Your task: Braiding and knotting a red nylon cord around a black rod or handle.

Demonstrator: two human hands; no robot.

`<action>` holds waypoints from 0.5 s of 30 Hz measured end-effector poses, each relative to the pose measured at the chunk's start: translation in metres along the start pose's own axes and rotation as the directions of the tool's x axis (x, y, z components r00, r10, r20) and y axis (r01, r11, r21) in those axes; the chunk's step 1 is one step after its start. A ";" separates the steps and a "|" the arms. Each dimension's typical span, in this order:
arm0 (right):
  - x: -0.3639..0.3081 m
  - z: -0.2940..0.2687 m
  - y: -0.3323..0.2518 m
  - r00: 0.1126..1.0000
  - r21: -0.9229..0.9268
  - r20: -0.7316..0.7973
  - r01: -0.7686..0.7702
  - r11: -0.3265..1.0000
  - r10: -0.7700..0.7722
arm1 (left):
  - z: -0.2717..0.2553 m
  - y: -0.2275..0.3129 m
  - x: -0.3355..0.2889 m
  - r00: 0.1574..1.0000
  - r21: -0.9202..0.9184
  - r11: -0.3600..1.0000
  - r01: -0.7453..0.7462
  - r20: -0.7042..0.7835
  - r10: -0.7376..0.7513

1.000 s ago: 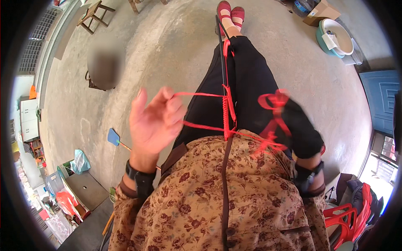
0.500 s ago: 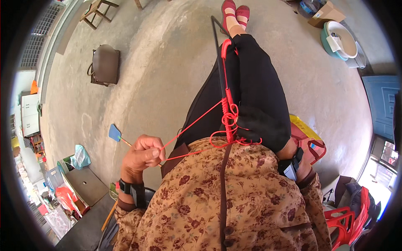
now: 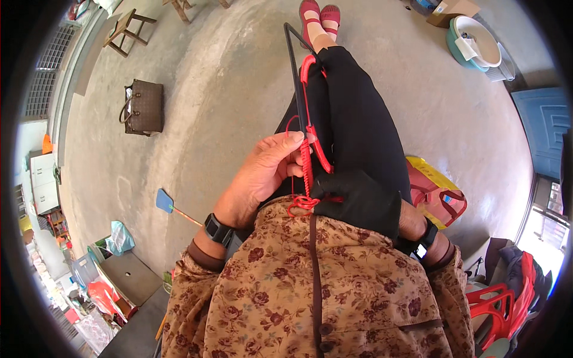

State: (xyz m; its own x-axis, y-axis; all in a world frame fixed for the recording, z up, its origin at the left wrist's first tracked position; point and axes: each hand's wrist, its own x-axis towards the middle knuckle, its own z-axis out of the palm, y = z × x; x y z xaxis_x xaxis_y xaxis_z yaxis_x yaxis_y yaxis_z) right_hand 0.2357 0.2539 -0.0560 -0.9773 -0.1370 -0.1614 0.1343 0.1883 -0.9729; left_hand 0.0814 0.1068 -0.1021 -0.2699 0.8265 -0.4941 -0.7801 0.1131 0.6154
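Observation:
A black bent frame (image 3: 298,95) stretches from my lap toward my shoes. Red cord (image 3: 307,170) is wound tightly around its near part, and a curved red piece (image 3: 308,67) sits farther up. My left hand (image 3: 271,164), bare, pinches the frame with thumb and fingers just above the winding. My right hand (image 3: 361,203), in a black glove, is closed at the near end, where loose loops of red cord (image 3: 305,203) gather. The glove hides part of what its fingers grip. A thin strand of cord hangs beside my left fingers.
A brown handbag (image 3: 145,107) stands on the concrete floor at the left, with a blue fly swatter (image 3: 165,200) nearer me. To my right lies a red and yellow bag (image 3: 434,194). Basins (image 3: 477,42) stand at the far right, and a red plastic chair (image 3: 492,310) is near right.
My left hand has come in from the left, where it held the cord stretched out, and now grips the frame. The gloved right hand has shifted nearer the cord loops. The view has moved slightly.

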 end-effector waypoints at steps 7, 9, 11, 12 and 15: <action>-0.010 -0.001 -0.004 1.000 0.040 0.019 -0.021 0.999 0.021 | 0.020 -0.009 -0.011 0.997 -0.185 0.981 -0.056 -0.069 0.044; -0.012 -0.001 0.003 1.000 0.053 0.018 -0.009 0.999 0.008 | 0.021 -0.009 -0.014 1.000 -0.158 0.987 -0.006 -0.008 0.005; -0.013 0.001 0.011 1.000 0.059 0.015 0.011 0.998 -0.012 | 0.023 -0.010 -0.020 1.000 -0.138 0.990 0.001 -0.017 -0.004; -0.014 0.002 0.014 0.998 0.097 -0.024 0.056 0.994 -0.054 | 0.025 -0.010 -0.021 0.999 -0.114 0.993 0.012 -0.032 -0.016; -0.012 0.006 0.021 0.999 -0.046 0.035 -0.037 0.998 0.039 | 0.026 -0.013 -0.030 0.990 -0.030 0.999 -0.016 -0.138 0.011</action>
State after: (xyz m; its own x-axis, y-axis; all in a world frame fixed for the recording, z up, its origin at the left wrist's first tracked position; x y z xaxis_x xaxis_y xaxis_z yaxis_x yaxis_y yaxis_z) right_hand 0.2515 0.2540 -0.0751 -0.9651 -0.1630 -0.2048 0.1630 0.2377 -0.9576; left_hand 0.1138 0.0951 -0.0794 -0.3539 0.7438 -0.5670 -0.7922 0.0838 0.6044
